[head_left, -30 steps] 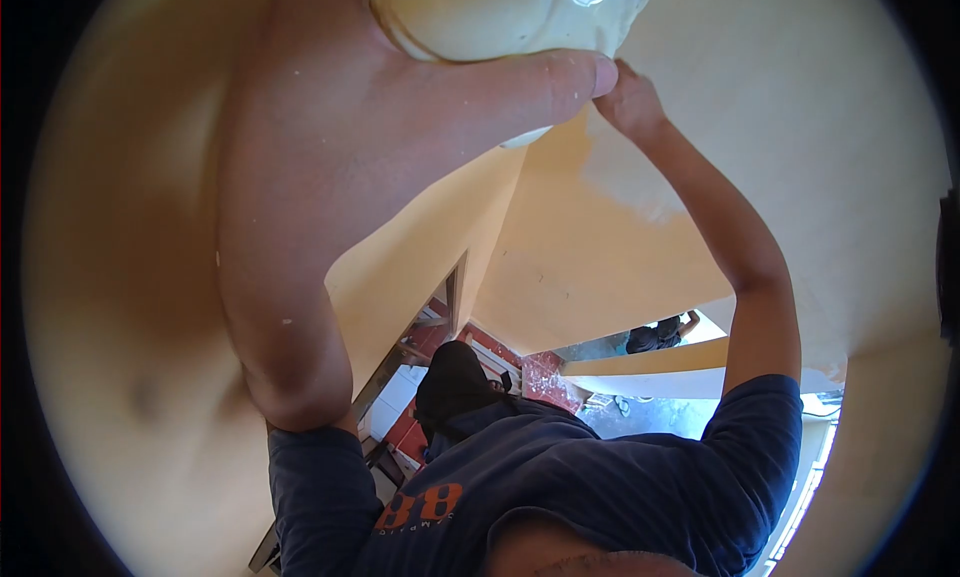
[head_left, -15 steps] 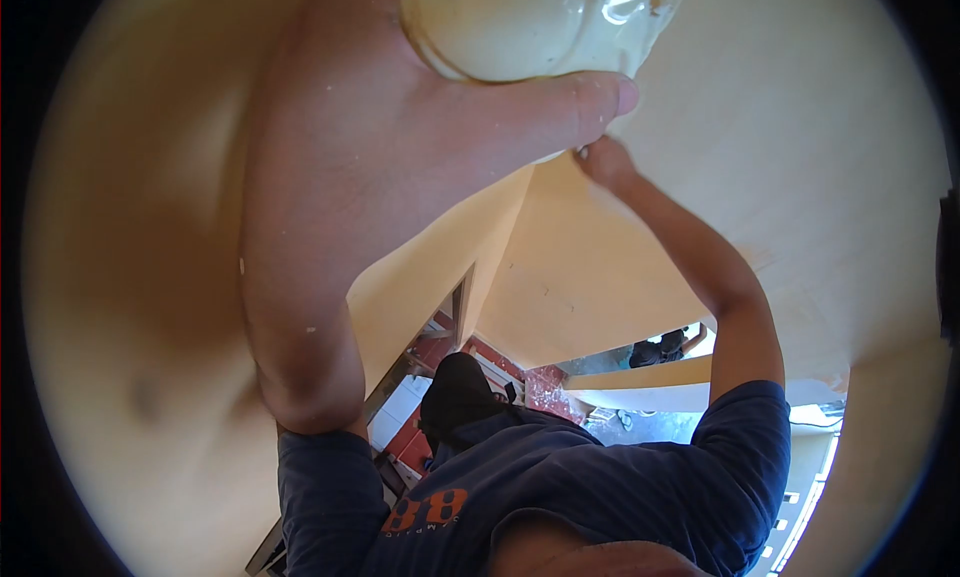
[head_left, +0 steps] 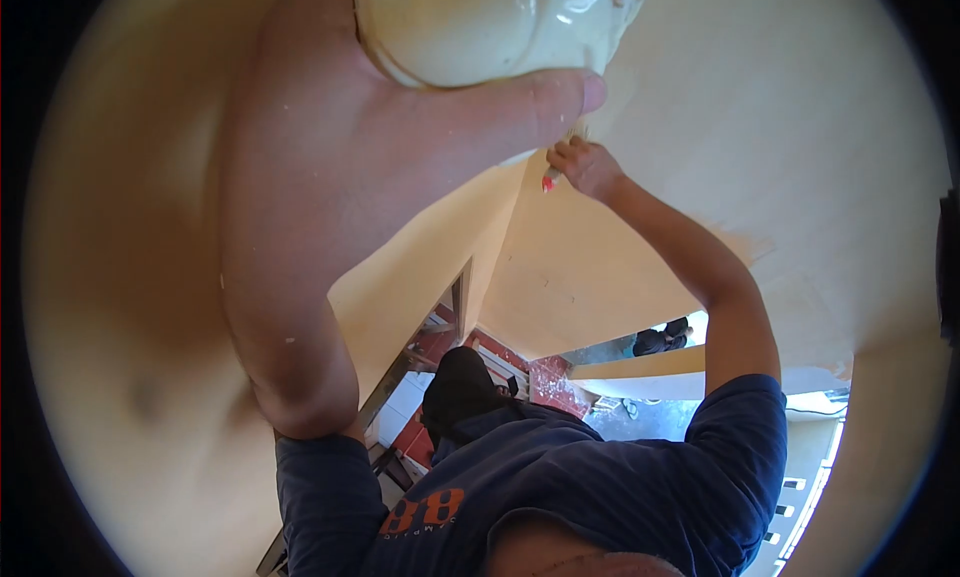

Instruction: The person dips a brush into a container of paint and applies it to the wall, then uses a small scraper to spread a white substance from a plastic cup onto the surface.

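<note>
Close to the camera, my left hand [head_left: 390, 137] is wrapped round a pale, glossy plastic container [head_left: 480, 32] smeared with cream paint, its thumb stretched along the near side. The container's top runs out of view. Farther off, my right hand [head_left: 590, 167] grips a small paintbrush [head_left: 549, 183] with a red handle end pointing down. Its bristles point up, partly hidden behind my left thumb, close to the pale wall surface.
Cream walls [head_left: 590, 267] meet in a corner ahead. Below lie a red tiled floor [head_left: 555, 382] with white spatters and a doorway [head_left: 455, 302]. Through an opening, a person in dark clothes [head_left: 660, 339] is partly visible. Bright windows [head_left: 800, 487] line the lower right.
My left hand and the container have shifted slightly left. My right hand has moved a little left and turned, so the brush's red handle end now shows.
</note>
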A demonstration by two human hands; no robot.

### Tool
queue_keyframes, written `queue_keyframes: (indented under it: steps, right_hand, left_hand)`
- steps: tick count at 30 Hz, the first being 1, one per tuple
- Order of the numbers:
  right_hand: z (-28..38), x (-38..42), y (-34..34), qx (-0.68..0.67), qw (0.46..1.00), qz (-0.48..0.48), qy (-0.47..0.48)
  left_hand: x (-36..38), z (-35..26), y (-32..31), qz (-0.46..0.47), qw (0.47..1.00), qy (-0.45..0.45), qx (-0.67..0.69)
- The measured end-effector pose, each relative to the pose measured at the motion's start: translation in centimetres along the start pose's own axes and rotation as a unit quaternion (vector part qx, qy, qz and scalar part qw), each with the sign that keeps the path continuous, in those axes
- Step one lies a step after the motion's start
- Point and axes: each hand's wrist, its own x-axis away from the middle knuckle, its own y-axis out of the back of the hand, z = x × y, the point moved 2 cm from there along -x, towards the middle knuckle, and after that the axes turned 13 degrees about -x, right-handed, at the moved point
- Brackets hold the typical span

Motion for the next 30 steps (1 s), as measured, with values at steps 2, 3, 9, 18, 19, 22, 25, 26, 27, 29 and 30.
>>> queue_keyframes:
  steps: [2, 3, 9, 18, 19, 22, 25, 26, 27, 29, 30]
  right_hand:
    - [0.6, 0.0, 0.6, -0.076, 0.996, -0.018, -0.030]
    - [0.4, -0.1, 1.3, -0.088, 0.994, -0.058, -0.038]
    - [-0.6, -1.8, 7.1, 0.029, 0.985, -0.171, 0.015]
    - [0.9, 0.3, 4.7, -0.018, 0.996, -0.082, 0.041]
    - [0.7, 0.2, 6.4, -0.016, 0.990, -0.135, 0.046]
    - [-0.8, -0.8, 8.9, 0.040, 0.980, -0.186, 0.057]
    - [-2.4, 0.0, 5.3, 0.070, 0.987, -0.120, 0.075]
    - [-2.3, 0.4, 3.9, 0.086, 0.985, -0.090, 0.116]
    - [-2.4, 0.8, 2.7, 0.048, 0.989, -0.075, 0.116]
    - [-1.7, 1.0, 1.7, -0.027, 0.996, -0.040, 0.069]
    - [-1.6, 1.1, 1.3, -0.104, 0.994, -0.006, 0.025]
  left_hand:
    - [-0.2, 0.1, 0.1, 0.002, 1.000, 0.000, 0.005]
    - [-0.2, 0.3, 0.0, 0.014, 0.999, 0.007, 0.036]
    - [-0.3, 0.0, 0.2, 0.045, 0.993, 0.006, 0.105]
    - [-0.4, 0.0, 0.7, 0.050, 0.996, -0.072, 0.009]
    - [-0.1, -0.8, 0.5, 0.065, 0.993, -0.085, 0.048]
    - [-0.8, 0.4, 1.2, 0.122, 0.989, -0.051, 0.066]
    - [-1.2, 2.9, 0.8, 0.063, 0.995, -0.070, -0.020]
    - [-1.1, 2.6, 0.5, 0.070, 0.995, -0.072, -0.019]
    - [-0.9, 2.0, 0.4, 0.071, 0.996, -0.044, -0.029]
    - [-0.9, 1.5, 0.6, 0.069, 0.997, -0.018, -0.035]
    - [-0.9, 1.3, 0.9, 0.102, 0.994, -0.033, 0.019]
